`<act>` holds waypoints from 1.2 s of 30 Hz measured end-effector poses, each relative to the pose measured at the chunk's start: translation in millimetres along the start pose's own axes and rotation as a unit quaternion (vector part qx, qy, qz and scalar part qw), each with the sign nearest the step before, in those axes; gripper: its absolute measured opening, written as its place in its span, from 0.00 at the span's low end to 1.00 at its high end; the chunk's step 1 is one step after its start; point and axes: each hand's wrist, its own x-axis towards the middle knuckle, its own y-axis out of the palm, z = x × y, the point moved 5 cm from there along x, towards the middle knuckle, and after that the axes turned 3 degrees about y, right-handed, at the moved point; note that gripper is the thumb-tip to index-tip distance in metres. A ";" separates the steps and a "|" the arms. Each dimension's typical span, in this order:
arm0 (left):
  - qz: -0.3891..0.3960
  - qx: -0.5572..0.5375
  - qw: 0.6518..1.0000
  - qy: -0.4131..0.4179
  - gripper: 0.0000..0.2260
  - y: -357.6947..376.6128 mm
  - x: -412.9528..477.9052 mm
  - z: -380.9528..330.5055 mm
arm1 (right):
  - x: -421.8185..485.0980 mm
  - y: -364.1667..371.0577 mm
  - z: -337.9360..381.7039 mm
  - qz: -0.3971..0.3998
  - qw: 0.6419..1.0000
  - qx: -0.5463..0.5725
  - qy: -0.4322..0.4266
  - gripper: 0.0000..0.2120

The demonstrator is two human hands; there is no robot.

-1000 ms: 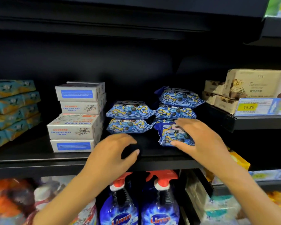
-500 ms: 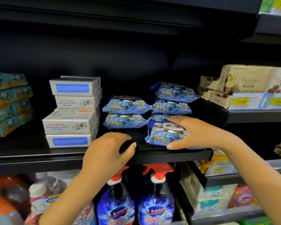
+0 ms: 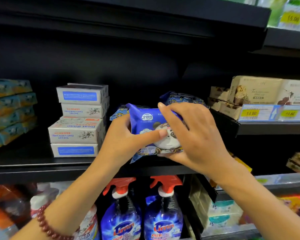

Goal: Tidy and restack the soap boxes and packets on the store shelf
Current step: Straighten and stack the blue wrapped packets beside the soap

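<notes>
You hold one blue soap packet [image 3: 151,129] with both hands, above the front edge of the black shelf [image 3: 42,163]. Your left hand [image 3: 123,141] grips its left side, your right hand [image 3: 192,134] covers its right side. The white soap boxes [image 3: 78,120] stand stacked just to the left.

Single view, head-worn wide-angle camera. Faces forward into the black shelf [image 3: 42,168] at close range, roughly level with it. Next shelf board above runs 10 to 2 o'clock; spray bottles [image 3: 163,213] sit below at 6 o'clock. Edges curve.
</notes>
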 end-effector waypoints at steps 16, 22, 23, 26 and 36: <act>0.016 0.119 0.992 -0.028 0.42 -7.0 -6.0 11.4 | -14.2 -12.7 -14.3 -0.054 0.998 -0.005 0.022 0.08; 0.061 -0.082 0.981 -0.163 0.32 -0.9 7.3 23.4 | -24.0 -10.0 -4.0 -0.151 0.987 -0.033 -0.044 0.07; 0.047 -0.091 0.979 -0.174 0.34 -1.5 7.3 25.0 | -24.7 -9.3 -2.9 -0.157 0.986 -0.034 -0.049 0.07; -0.003 -0.137 0.975 -0.177 0.34 -2.4 6.5 27.6 | -24.8 -6.2 -4.5 -0.134 0.988 -0.041 -0.059 0.11; 0.003 0.068 0.986 0.150 0.25 4.7 -4.5 5.9 | -9.8 2.1 -30.7 0.140 0.986 0.063 0.057 0.39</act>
